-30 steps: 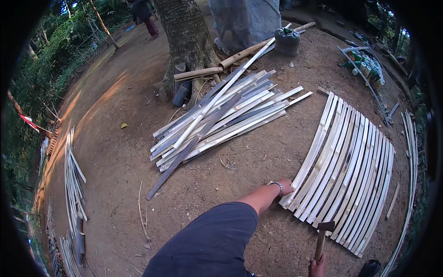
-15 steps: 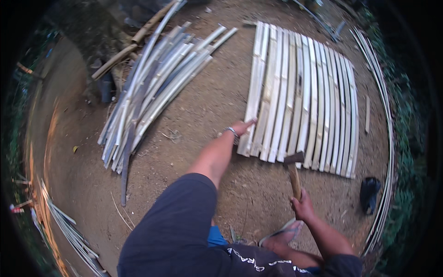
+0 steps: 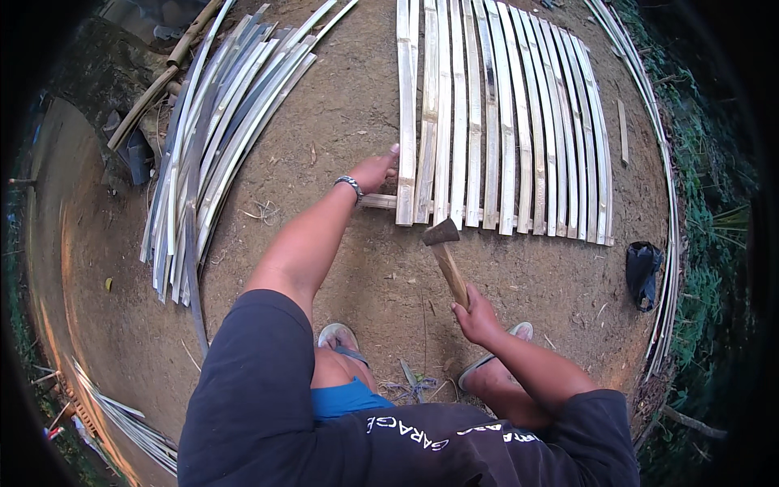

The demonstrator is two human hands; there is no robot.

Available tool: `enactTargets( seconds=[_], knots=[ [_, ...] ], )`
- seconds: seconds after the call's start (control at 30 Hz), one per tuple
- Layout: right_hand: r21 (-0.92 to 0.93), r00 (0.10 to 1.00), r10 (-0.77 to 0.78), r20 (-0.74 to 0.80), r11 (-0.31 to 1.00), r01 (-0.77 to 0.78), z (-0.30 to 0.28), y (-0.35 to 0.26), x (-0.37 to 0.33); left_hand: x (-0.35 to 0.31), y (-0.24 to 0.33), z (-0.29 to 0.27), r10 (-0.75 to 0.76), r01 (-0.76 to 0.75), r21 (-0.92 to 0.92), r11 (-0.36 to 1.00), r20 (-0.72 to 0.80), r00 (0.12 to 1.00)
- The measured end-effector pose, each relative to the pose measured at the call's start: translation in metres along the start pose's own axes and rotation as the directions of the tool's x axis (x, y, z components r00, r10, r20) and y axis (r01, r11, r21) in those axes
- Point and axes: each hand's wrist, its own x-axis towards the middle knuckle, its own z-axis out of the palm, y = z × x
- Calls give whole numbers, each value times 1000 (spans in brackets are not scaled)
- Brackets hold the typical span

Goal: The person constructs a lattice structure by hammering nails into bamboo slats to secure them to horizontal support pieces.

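My left hand (image 3: 375, 173) is closed at the left edge of the outermost bamboo slat (image 3: 405, 183), its fingers curled against that edge; the fingertips are partly hidden. This slat belongs to a panel of several pale split-bamboo slats (image 3: 507, 138) lying side by side on the ground. Under their near ends runs a bamboo crosspiece (image 3: 378, 200), which sticks out to the left below my left hand. My right hand (image 3: 479, 316) grips the wooden handle of a hatchet (image 3: 451, 272). The dark metal head is raised in front of the panel's near edge.
A loose pile of bamboo strips (image 3: 231, 122) lies on the left, beside thick bamboo poles (image 3: 144, 107). Long thin strips (image 3: 664, 195) line the right side near a black plastic bag (image 3: 643, 276). More thin strips (image 3: 126, 414) lie at lower left. My sandalled feet (image 3: 491, 373) stand close.
The view has shifted, so the panel sits higher and farther left. My left hand has slid from on top of the end slat to its left edge. The hatchet stays in my right hand.
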Motion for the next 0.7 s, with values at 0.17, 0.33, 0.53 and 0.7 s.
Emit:
enactTargets(
  seconds=[0.17, 0.33, 0.53, 0.7],
  knots=[
    [84, 993, -31, -116, 996, 41, 47, -26, 19, -5, -36, -14, -72, 52, -181, 982, -108, 992],
    [101, 993, -62, -100, 992, 72, 52, -7, 11, -33, 8, 4, -36, 56, 257, 965, -82, 996],
    [-231, 984, -60, 168, 968, 99, -17, 22, -4, -65, -7, -5, 26, -44, 624, 781, 37, 999],
    [-442, 974, 17, 224, 893, 86, -106, 39, -27, -86, 4, -4, 160, -98, 755, 649, -9, 987]
  ],
)
